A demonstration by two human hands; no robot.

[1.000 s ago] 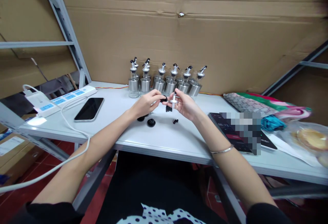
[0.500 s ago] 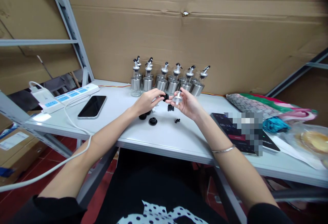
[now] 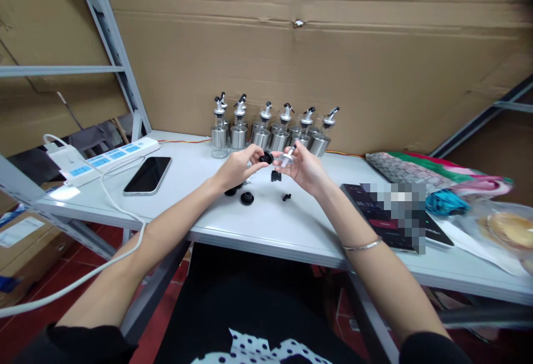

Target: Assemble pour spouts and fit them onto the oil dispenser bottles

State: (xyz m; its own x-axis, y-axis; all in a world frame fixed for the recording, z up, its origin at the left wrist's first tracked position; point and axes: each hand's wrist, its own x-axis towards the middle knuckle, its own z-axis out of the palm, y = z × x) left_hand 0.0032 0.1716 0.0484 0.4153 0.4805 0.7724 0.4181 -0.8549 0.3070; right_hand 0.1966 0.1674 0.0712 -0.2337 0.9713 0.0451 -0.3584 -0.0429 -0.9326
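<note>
A black stopper point(image 3: 265, 158) was pinched in the grip of the left hand point(image 3: 238, 168) above the tabletop point(image 3: 258, 219); just right of it, a pale spout point(image 3: 286, 159), stem point(image 3: 292, 150) tilted up rightward, was held by the right hand point(image 3: 307, 170).

your single view comes from the head-worn camera, set above your lap point(image 3: 250, 292) and facing forward and down across the table point(image 3: 250, 222). your left hand point(image 3: 241, 165) and right hand point(image 3: 306, 169) lie near mid-frame, closer to the lens than the cardboard panel point(image 3: 325, 69) behind. the field is wide: below the table's front edge, you also see the red floor point(image 3: 62, 275).
</note>
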